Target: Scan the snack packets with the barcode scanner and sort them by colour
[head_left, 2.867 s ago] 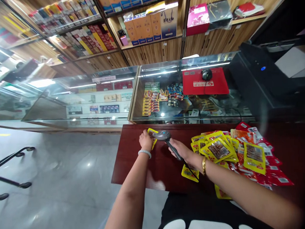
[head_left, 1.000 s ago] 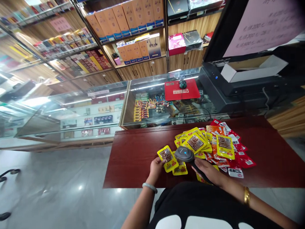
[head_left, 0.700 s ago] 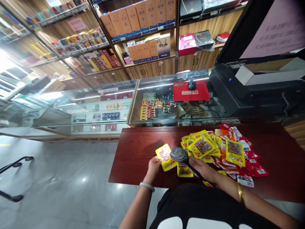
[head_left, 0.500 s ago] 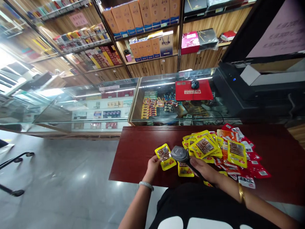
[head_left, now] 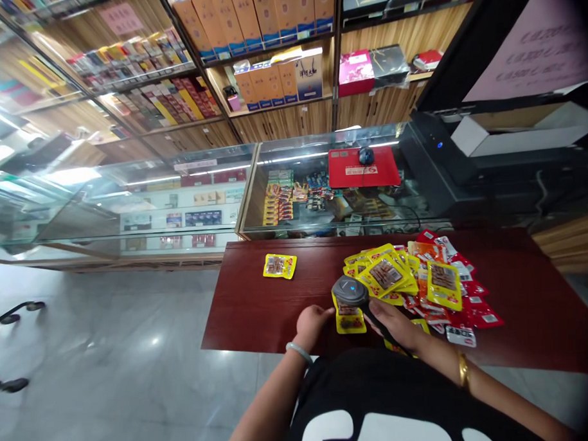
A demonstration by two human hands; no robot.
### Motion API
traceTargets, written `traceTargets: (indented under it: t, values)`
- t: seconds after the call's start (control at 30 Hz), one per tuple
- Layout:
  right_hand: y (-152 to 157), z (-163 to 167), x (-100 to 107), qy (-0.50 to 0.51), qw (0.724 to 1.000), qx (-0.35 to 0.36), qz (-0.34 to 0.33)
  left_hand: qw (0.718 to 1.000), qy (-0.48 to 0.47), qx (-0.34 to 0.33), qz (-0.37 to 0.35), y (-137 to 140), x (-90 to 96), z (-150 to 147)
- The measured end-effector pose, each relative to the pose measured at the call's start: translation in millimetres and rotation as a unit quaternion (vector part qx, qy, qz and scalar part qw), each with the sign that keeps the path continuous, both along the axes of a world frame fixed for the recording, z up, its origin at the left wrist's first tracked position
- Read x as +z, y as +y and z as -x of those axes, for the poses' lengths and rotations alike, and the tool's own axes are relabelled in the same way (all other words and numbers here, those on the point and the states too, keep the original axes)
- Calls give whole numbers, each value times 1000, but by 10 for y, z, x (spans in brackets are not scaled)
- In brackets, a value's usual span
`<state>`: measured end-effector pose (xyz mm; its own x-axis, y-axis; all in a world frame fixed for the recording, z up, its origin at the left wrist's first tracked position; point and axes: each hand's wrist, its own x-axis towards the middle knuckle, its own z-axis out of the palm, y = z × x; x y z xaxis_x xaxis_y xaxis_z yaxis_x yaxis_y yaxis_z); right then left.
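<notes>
My right hand [head_left: 391, 323] grips a dark grey handheld barcode scanner [head_left: 350, 290], its head over a yellow snack packet [head_left: 350, 323]. The fingers of my left hand [head_left: 314, 326] are closed at the left edge of that packet, which is partly hidden under the scanner. Farther left on the dark red tabletop [head_left: 249, 312] lies a single yellow snack packet [head_left: 279, 266]. Right of the scanner is a pile of yellow packets [head_left: 385, 273], with another yellow packet [head_left: 443, 285] on top of red and orange packets [head_left: 480, 310]. My right forearm partly covers one more yellow packet.
Behind the table runs a glass display counter [head_left: 187, 205] holding small goods. On it are a red mat [head_left: 340, 170] with a computer mouse [head_left: 366, 155], and dark equipment with an open white box [head_left: 484, 136]. Shelves of orange boxes [head_left: 268, 19] stand behind. Chair legs [head_left: 12, 314] are at left.
A yellow packet has left my left hand and lies farther left on the table. That hand has moved right to the packet under the scanner. A blue light now shows on the scanner.
</notes>
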<state>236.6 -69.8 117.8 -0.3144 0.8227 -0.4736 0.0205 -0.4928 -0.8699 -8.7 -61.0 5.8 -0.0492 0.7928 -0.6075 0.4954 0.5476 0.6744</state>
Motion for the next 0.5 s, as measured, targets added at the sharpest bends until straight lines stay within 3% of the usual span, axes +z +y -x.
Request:
traceTargets:
  t: [0.1,0.2,0.27,0.33,0.43,0.5]
  values:
    - [-44,-42,-81,-2,1000,-20,24,988,103,-114,21,-14,10,-356]
    - [-78,-95,-130,1,999,-30,43,987,109,-121,16,7,-15,-510]
    - [-92,-132,-143,2,998,-33,45,996,44,-75,20,-3,-54,-498]
    - [-98,-159,-140,4,998,-35,48,996,-78,11,32,-43,-92,-414]
    - [-95,-161,-105,11,997,-49,64,948,-275,159,38,-135,-106,-202]
    - [-82,-139,-62,14,996,-48,73,911,-348,221,25,-192,-81,-46]
